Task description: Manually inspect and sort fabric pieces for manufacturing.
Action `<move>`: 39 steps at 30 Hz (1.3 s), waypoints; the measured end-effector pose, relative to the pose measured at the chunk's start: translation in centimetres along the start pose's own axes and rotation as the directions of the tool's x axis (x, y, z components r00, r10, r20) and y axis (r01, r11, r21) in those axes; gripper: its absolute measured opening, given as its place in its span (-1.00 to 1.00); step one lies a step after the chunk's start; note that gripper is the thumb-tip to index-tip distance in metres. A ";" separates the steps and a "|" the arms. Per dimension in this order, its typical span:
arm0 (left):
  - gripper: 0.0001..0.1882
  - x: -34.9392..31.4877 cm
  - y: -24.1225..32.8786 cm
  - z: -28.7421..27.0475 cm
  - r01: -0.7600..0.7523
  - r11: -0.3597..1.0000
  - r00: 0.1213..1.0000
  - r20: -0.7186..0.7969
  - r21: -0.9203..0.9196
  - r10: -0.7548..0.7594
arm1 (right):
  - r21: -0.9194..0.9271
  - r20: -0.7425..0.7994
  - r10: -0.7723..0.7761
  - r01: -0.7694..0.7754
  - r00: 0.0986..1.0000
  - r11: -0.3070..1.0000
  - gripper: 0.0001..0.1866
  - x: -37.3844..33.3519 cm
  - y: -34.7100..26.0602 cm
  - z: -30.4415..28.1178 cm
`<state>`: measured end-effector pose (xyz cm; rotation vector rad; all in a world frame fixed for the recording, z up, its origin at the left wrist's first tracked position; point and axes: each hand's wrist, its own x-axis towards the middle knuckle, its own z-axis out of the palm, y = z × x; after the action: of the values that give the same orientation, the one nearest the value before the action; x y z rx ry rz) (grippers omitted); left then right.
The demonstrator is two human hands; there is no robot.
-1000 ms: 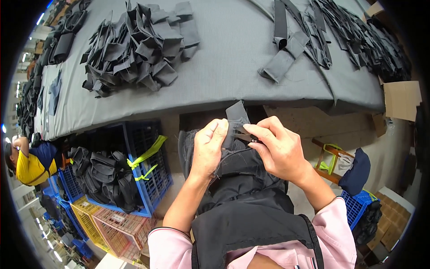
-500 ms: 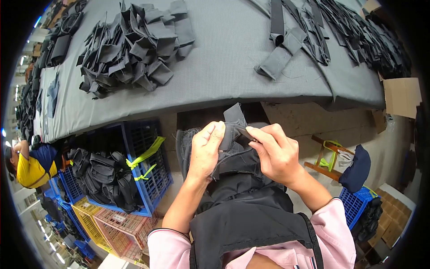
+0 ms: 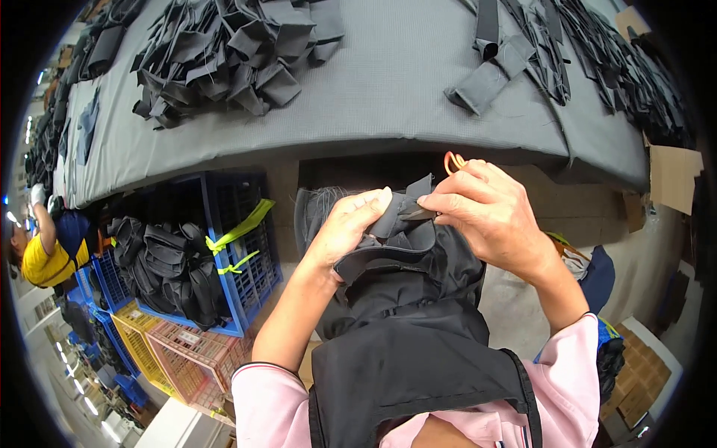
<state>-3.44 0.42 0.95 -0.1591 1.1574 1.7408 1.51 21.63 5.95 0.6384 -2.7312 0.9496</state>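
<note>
My left hand (image 3: 349, 224) pinches a dark grey fabric strip (image 3: 386, 222) between thumb and fingers, above my lap. My right hand (image 3: 485, 213) is closed around small scissors; their orange-red handle loop (image 3: 451, 161) sticks out above the knuckles. A grey metal blade (image 3: 418, 214) points left from under the fingertips, against the strip. One squared end of the fabric (image 3: 420, 187) rises between the hands. Beneath them, more black cloth (image 3: 403, 269) with a curved edge lies over my lap, and loose threads hang beside my left hand.
Ahead stands a grey-covered table (image 3: 388, 97) with a heap of dark fabric pieces (image 3: 231, 60) and long strips (image 3: 620, 75). At left are a blue crate (image 3: 231, 269) of black items and a pink crate (image 3: 198, 355). A person in yellow (image 3: 48, 257) is at far left. A cardboard box (image 3: 676, 179) is at right.
My right hand has turned and lifted slightly to the right, bringing the scissors' handle and blade into sight. The fabric in my left hand has shifted. The view has moved slightly.
</note>
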 end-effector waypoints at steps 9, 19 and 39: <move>-0.72 -0.4 -0.2 0.3 0.073 0.996 0.997 -0.010 -0.045 -0.073 | -0.027 0.164 -0.217 0.224 0.962 0.974 -0.74 1.2 0.7 -0.2; -0.72 -0.2 -0.5 -0.3 0.112 0.993 0.990 0.088 -0.027 -0.110 | -0.010 0.173 -0.277 0.283 0.945 0.959 -0.78 1.0 1.1 0.4; -0.75 -0.2 -1.7 0.9 -0.156 0.938 0.966 -0.149 0.311 0.210 | 0.468 0.059 0.423 -0.399 0.904 0.789 -0.55 -3.1 -1.6 3.5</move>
<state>-1.69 1.07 0.50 -0.0256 1.5975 1.7141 4.94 19.36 3.17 0.0545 -2.6490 1.7394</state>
